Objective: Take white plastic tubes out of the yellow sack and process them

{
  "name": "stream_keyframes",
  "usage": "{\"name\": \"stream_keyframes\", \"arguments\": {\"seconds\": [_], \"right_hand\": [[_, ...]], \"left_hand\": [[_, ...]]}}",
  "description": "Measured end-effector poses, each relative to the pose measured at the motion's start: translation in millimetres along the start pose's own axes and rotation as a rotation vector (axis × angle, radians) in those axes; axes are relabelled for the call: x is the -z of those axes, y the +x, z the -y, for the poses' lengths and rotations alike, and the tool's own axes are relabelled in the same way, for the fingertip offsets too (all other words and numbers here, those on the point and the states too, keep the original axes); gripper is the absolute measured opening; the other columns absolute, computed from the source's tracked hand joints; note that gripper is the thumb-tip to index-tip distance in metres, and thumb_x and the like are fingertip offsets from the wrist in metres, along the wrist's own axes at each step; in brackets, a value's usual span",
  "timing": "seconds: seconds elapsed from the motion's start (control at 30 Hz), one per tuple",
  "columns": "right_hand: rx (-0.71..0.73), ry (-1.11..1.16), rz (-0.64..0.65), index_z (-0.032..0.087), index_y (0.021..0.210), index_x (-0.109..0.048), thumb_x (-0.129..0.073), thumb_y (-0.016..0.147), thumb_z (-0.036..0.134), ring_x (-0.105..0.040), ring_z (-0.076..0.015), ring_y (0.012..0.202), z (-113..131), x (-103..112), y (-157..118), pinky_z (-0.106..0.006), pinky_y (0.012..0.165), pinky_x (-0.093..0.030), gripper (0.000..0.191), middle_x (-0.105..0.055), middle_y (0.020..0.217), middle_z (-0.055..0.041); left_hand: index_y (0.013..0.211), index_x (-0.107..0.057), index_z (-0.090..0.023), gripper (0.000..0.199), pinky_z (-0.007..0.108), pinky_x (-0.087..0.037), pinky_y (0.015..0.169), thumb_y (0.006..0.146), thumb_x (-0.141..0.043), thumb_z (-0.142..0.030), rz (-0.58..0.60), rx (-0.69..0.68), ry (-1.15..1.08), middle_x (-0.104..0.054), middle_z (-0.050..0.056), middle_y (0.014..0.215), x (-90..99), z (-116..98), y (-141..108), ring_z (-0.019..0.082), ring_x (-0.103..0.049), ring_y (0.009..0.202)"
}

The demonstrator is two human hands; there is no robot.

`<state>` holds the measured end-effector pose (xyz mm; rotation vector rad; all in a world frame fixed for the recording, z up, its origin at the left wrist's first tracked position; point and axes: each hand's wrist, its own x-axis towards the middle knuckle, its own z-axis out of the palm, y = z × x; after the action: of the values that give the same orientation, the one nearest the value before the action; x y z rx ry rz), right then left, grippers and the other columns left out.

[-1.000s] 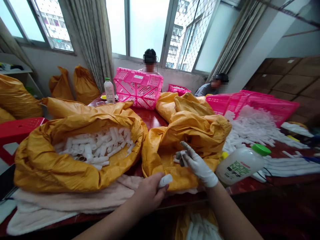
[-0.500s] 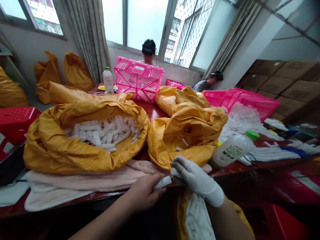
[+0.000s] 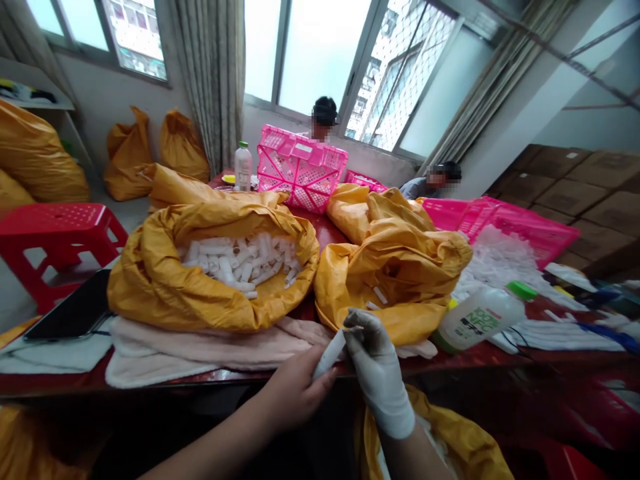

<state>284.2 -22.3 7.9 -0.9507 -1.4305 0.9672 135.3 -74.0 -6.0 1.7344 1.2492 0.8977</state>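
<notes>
My left hand (image 3: 300,385), bare, is closed around a white plastic tube (image 3: 330,355) that tilts up to the right. At the tube's upper end is my right hand (image 3: 374,360) in a white glove, its thumb and fingers pinched together. What sits between those gloved fingertips is too small to make out. Behind the hands, a yellow sack (image 3: 150,287) lies rolled open on the left, with many short white tubes (image 3: 240,260) inside. A second open yellow sack (image 3: 345,280), on the right, has a few white tubes (image 3: 381,295) in it.
A green-capped bottle (image 3: 483,317) leans at the right. Pink crates (image 3: 300,167) stand farther back, near two people. A folded pale cloth (image 3: 200,350) lies along the table edge, a dark tablet-like slab (image 3: 73,310) left of it. A red stool (image 3: 55,233) stands left.
The view has swung left, so everything sits farther right. My gloved hand has turned more upright, and its fingertips have come to the tube's end. The tube in my left hand points up more steeply.
</notes>
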Motion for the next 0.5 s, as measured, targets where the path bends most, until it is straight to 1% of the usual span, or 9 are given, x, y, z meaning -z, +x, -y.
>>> {"name": "stream_keyframes", "arguments": {"seconds": [0.07, 0.13, 0.2, 0.27, 0.3, 0.33, 0.4, 0.43, 0.5], "right_hand": [[-0.09, 0.116, -0.001, 0.025, 0.09, -0.068, -0.073, 0.069, 0.035, -0.064, -0.0155, 0.086, -6.0, -3.0, -4.2, -0.029, 0.08, -0.052, 0.024, -0.069, 0.094, -0.0019], [-0.19, 0.238, 0.009, 0.028, 0.085, -0.07, -0.077, 0.064, 0.034, -0.065, -0.0129, 0.081, -8.5, -4.3, -7.3, -0.024, 0.076, -0.053, 0.024, -0.071, 0.087, 0.0014], [-0.244, 0.376, 0.013, 0.033, 0.084, -0.07, -0.08, 0.061, 0.032, -0.065, -0.0096, 0.076, -9.6, -4.2, -10.4, -0.019, 0.071, -0.053, 0.026, -0.072, 0.083, 0.0056], [-0.235, 0.476, 0.002, 0.036, 0.085, -0.07, -0.08, 0.062, 0.03, -0.065, -0.0078, 0.075, -11.6, -4.2, -14.8, -0.016, 0.07, -0.052, 0.026, -0.071, 0.082, 0.0079], [-0.215, 0.482, -0.01, 0.036, 0.085, -0.07, -0.079, 0.064, 0.03, -0.065, -0.0075, 0.076, -13.0, -4.6, -17.6, -0.016, 0.071, -0.052, 0.023, -0.071, 0.081, 0.0078], [-0.188, 0.456, -0.011, 0.035, 0.085, -0.071, -0.076, 0.068, 0.03, -0.065, -0.008, 0.077, -14.6, -5.3, -20.6, -0.017, 0.073, -0.052, 0.018, -0.071, 0.083, 0.0066], [-0.127, 0.363, 0.026, 0.031, 0.086, -0.072, -0.07, 0.075, 0.03, -0.066, -0.0114, 0.085, -17.5, -6.9, -26.2, -0.021, 0.08, -0.052, 0.011, -0.071, 0.09, 0.0025], [-0.11, 0.342, 0.057, 0.03, 0.087, -0.072, -0.068, 0.078, 0.03, -0.066, -0.0138, 0.087, -18.6, -7.6, -28.4, -0.025, 0.083, -0.052, 0.01, -0.071, 0.093, 0.0005], [-0.133, 0.396, 0.072, 0.03, 0.088, -0.071, -0.066, 0.079, 0.032, -0.068, -0.0177, 0.086, -20.3, -8.3, -31.0, -0.033, 0.083, -0.053, 0.011, -0.072, 0.092, -0.0013]], "left_hand": [[0.094, -0.057, -0.015, 0.026, 0.029, -0.041, 0.075, 0.088, -0.043, -0.037, -0.033, -0.001, -0.063, -0.063, 0.007, 0.091, -0.2, 3.2, -0.9, 0.019, -0.055, 0.083], [0.089, -0.055, -0.015, 0.027, 0.025, -0.041, 0.067, 0.087, -0.046, -0.04, -0.013, -0.004, -0.238, -0.061, 0.005, 0.081, -5.0, 8.1, -1.0, 0.015, -0.054, 0.073], [0.084, -0.05, -0.015, 0.033, 0.02, -0.037, 0.049, 0.086, -0.047, -0.048, 0.116, -0.007, -0.603, -0.053, -0.002, 0.059, -14.4, 14.3, -0.3, 0.01, -0.046, 0.05], [0.081, -0.046, -0.017, 0.038, 0.018, -0.029, 0.037, 0.085, -0.045, -0.055, 0.272, -0.016, -1.01, -0.039, -0.009, 0.042, -25.8, 20.0, 0.7, 0.006, -0.031, 0.033], [0.081, -0.046, -0.017, 0.039, 0.017, -0.027, 0.034, 0.085, -0.044, -0.056, 0.313, -0.027, -1.139, -0.034, -0.011, 0.038, -30.8, 21.7, 1.3, 0.006, -0.026, 0.029], [0.08, -0.045, -0.017, 0.04, 0.017, -0.027, 0.033, 0.084, -0.046, -0.056, 0.316, -0.032, -1.19, -0.033, -0.011, 0.037, -34.8, 22.4, 2.0, 0.005, -0.025, 0.028], [0.079, -0.046, -0.016, 0.04, 0.016, -0.026, 0.035, 0.083, -0.049, -0.056, 0.242, -0.007, -1.106, -0.037, -0.01, 0.041, -38.1, 20.2, 4.1, 0.005, -0.027, 0.032], [0.08, -0.047, -0.016, 0.04, 0.017, -0.028, 0.037, 0.083, -0.049, -0.055, 0.187, 0.002, -0.992, -0.042, -0.008, 0.046, -37.5, 17.6, 5.4, 0.005, -0.032, 0.036], [0.086, -0.053, -0.014, 0.035, 0.02, -0.039, 0.051, 0.085, -0.048, -0.048, 0.091, -0.012, -0.685, -0.055, 0.0, 0.064, -33.8, 11.1, 8.8, 0.009, -0.048, 0.053]]}}
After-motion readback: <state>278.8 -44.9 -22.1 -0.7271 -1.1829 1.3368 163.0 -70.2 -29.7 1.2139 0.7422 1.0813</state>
